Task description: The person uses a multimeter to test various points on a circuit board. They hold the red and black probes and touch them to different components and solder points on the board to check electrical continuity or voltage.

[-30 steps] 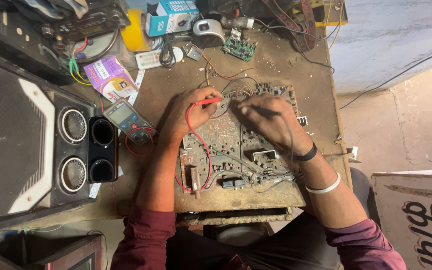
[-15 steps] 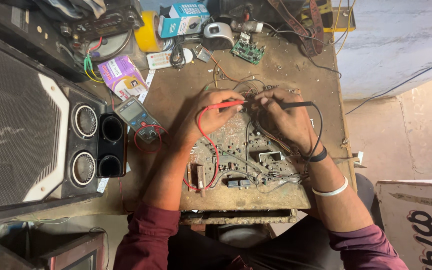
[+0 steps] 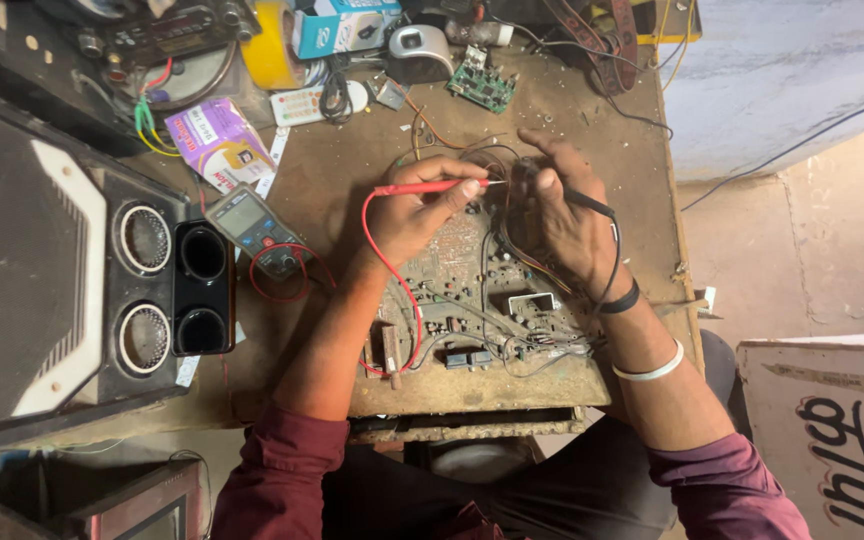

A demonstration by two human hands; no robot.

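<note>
I see my left hand point(image 3: 417, 215) closed around the red probe point(image 3: 422, 187), gripping it between thumb and fingers, with its metal tip pointing toward my right hand. The red lead point(image 3: 389, 270) loops down from this hand, across the wrist and over the circuit board point(image 3: 472, 300). My right hand point(image 3: 562, 215) pinches the black probe point(image 3: 589, 203) between its fingers; the black lead runs back along that wrist. Both probe tips meet over the far edge of the circuit board, directly beneath the two hands. The board lies flat on the table point(image 3: 352, 160), under and just nearer me than both hands. The multimeter point(image 3: 252, 228) rests beyond the left hand's outer side, near the forearm. A speaker cabinet point(image 3: 82, 280) stands farther out on that same side.
</note>
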